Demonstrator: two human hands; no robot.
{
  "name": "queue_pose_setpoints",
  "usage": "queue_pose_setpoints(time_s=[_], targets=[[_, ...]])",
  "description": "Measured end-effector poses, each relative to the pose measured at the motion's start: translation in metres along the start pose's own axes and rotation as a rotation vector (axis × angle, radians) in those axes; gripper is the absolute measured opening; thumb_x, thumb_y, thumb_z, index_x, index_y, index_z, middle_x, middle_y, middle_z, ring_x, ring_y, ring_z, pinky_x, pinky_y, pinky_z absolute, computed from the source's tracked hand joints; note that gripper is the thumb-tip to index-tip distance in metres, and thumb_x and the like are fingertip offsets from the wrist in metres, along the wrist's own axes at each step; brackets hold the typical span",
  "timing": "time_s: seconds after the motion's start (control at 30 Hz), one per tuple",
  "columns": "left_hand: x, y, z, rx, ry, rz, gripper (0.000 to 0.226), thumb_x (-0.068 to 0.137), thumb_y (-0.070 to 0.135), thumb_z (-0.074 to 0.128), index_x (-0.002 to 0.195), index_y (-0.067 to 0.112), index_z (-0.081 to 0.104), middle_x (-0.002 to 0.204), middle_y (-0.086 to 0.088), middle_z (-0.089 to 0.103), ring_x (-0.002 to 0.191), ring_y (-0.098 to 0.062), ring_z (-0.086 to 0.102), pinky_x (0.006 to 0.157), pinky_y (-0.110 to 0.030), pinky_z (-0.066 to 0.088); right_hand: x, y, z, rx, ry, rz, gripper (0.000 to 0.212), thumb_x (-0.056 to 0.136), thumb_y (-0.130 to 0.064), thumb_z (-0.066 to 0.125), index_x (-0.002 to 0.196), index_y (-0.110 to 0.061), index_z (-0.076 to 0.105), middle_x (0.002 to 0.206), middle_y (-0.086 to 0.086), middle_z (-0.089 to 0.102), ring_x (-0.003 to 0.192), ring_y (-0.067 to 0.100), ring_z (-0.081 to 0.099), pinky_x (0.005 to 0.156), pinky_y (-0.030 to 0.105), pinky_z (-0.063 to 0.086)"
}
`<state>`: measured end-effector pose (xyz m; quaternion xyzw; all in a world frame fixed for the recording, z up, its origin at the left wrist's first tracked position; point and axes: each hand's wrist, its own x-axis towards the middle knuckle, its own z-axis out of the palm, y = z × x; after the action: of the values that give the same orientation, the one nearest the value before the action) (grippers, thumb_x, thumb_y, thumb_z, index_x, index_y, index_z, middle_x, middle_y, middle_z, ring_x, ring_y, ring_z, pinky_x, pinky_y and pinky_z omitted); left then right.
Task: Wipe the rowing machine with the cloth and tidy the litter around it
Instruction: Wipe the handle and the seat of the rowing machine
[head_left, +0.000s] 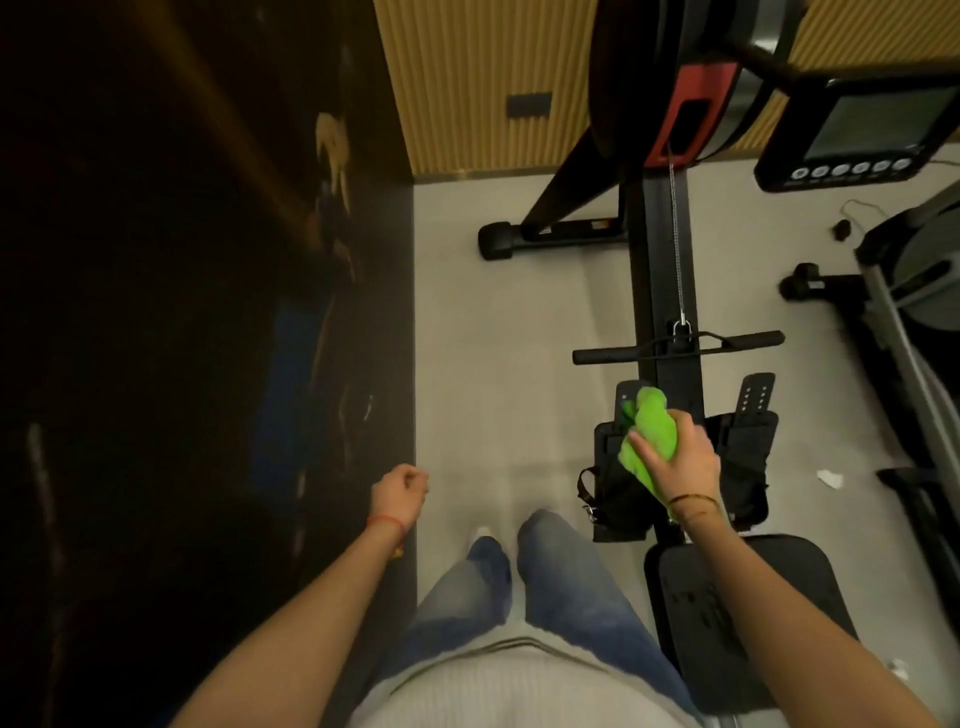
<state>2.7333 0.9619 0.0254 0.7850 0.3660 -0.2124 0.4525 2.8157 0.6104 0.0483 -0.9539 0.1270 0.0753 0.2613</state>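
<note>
Right hand (680, 452), centre right: fingers clenched round green cloth (649, 431) over rowing machine (662, 291) footrest. Left hand (402, 491), lower centre: fingers curled, empty.

Pale grey floor (498, 322) fills the middle of the view. At top, a ribbed yellow-tan wall panel (483, 78) carries a small dark rectangular wall plate (529, 105). To the left stands a dark glossy surface (182, 312) with dim reflections. At the right edge, part of a second exercise machine (904, 291) with a grey frame stands on the floor; a black end cap of its base (804, 280) lies beside it. A small dark object with a thin cord (841, 227) rests on the floor nearby. Below, blue jeans (566, 587) and a light ribbed top (519, 686) are visible.
</note>
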Motion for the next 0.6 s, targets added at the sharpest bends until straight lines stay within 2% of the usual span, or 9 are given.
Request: queue_pose_setpoints(time_s=[0.13, 0.3, 0.47, 0.6], targets=[[0.037, 0.068, 0.034, 0.003, -0.006, 0.118, 0.019, 0.093, 0.019, 0.052, 0.099, 0.012, 0.069, 0.093, -0.014, 0.073, 0.09, -0.028, 0.069, 0.091, -0.037, 0.055, 0.062, 0.005, -0.007, -0.148, 0.004, -0.111, 0.064, 0.077, -0.066, 0.055, 0.12, -0.019, 0.047, 0.098, 0.011, 0.058, 0.088, 0.028, 0.056, 0.076, 0.042, 0.049], [0.094, 0.135, 0.099, 0.037, -0.002, 0.269, 0.02, 0.093, 0.015, 0.051, 0.104, 0.013, 0.067, 0.096, -0.008, 0.07, 0.085, -0.02, 0.065, 0.081, -0.021, 0.048, 0.15, 0.015, 0.007, -0.276, -0.025, -0.289, 0.072, 0.077, -0.073, 0.045, 0.123, -0.018, 0.049, 0.102, 0.011, 0.057, 0.089, 0.029, 0.055, 0.076, 0.04, 0.046], [0.165, 0.162, 0.183, -0.006, -0.019, 0.317, 0.026, 0.098, 0.02, 0.044, 0.116, 0.015, 0.061, 0.108, -0.003, 0.064, 0.092, -0.013, 0.058, 0.084, -0.02, 0.045, 0.233, 0.028, 0.058, -0.364, -0.055, -0.458, 0.079, 0.079, -0.077, 0.03, 0.128, -0.016, 0.049, 0.104, 0.009, 0.056, 0.09, 0.028, 0.054, 0.074, 0.039, 0.044], [0.218, 0.164, 0.241, -0.063, -0.009, 0.328, 0.029, 0.098, 0.023, 0.044, 0.124, 0.014, 0.056, 0.111, -0.006, 0.063, 0.089, -0.013, 0.056, 0.085, -0.023, 0.047, 0.274, 0.031, 0.111, -0.388, -0.068, -0.587, 0.075, 0.08, -0.075, 0.034, 0.126, -0.018, 0.05, 0.108, 0.007, 0.055, 0.09, 0.026, 0.053, 0.074, 0.037, 0.041]])
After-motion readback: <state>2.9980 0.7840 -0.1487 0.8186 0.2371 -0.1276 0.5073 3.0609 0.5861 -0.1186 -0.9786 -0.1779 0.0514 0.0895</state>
